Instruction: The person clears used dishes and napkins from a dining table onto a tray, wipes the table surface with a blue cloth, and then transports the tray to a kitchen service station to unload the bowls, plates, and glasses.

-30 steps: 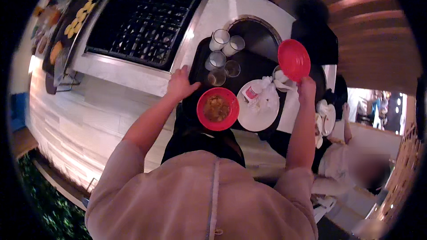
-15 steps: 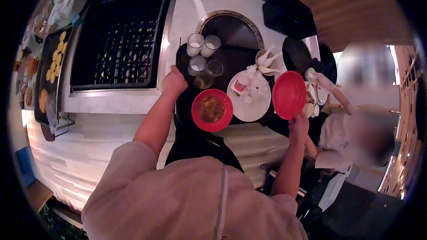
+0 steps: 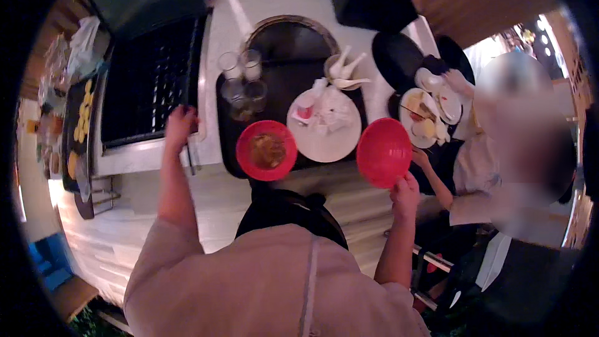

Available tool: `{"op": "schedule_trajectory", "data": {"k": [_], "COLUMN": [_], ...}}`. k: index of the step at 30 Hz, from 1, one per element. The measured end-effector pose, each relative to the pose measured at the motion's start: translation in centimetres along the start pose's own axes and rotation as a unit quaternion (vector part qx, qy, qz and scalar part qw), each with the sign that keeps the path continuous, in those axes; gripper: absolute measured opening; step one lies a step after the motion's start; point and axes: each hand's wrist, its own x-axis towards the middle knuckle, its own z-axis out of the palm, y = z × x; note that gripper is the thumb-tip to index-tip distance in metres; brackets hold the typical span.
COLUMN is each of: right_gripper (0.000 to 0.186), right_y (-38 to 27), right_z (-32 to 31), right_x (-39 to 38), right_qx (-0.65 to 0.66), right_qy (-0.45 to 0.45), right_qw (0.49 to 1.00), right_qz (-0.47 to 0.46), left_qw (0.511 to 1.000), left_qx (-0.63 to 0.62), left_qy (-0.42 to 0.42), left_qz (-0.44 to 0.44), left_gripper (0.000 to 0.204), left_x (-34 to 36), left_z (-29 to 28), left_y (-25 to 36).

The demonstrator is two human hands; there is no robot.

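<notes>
So, the right hand [image 3: 405,195] has a red bowl [image 3: 384,153] pinched at its near rim, tipped so a ribbed face shows, just right of the white plate [image 3: 324,155]. The left hand [image 3: 180,126] is over by the grill [image 3: 146,81], and it's too blurred for me to tell whether it's wrapped round something dark there or loose. If it were me I'd keep that rim pinch snug, thumb opposite fingers, and carry the bowl clear of the plate — a one-sided grip can twist pretty easily, I reckon. Pose-wise, the arms are spread wide, both forearms pointing away from the body, the right wrist just below the bowl. Between them on a dark tray [image 3: 281,81] sits a second red bowl [image 3: 242,150] with brownish food in it, beside that plate with crumpled tissues [image 3: 334,112] on it. Farther back there's a cluster of glasses [image 3: 229,65] and some white spoons [image 3: 341,62] leaning in a small bowl, then the pale bench [image 3: 221,31]. Off to the right, someone else's hand [image 3: 460,83] is by some white dishes [image 3: 450,109].
</notes>
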Motion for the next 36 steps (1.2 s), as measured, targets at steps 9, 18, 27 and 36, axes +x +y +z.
{"op": "schedule_trajectory", "data": {"k": [9,18,27,36], "right_gripper": [0.023,0.02,0.019,0.022], "right_y": [1.6,0.9,0.4,-0.6], "right_z": [-8.6,-12.3,-13.3,-9.0], "right_x": [5.1,5.9,3.9,2.5], "right_qx": [0.057,0.033,-0.025,-0.021], "right_qy": [-0.093,-0.049,0.092,0.178], "right_qw": [0.994,0.997,0.995,0.981], "right_qz": [-0.027,-0.05,0.02,0.069], "left_qw": [0.851,0.675,0.529,0.572], "left_qx": [-0.492,-0.7,-0.792,-0.765], "left_qy": [0.005,-0.232,-0.223,-0.157], "left_qz": [0.184,-0.033,-0.207,-0.25], "left_gripper": [0.015,0.011,0.006,0.059], "left_x": [-12.3,-1.4,11.2,20.0], "left_z": [0.3,28.9,51.1,53.8], "left_y": [25.4,32.7,45.2,47.4]}}
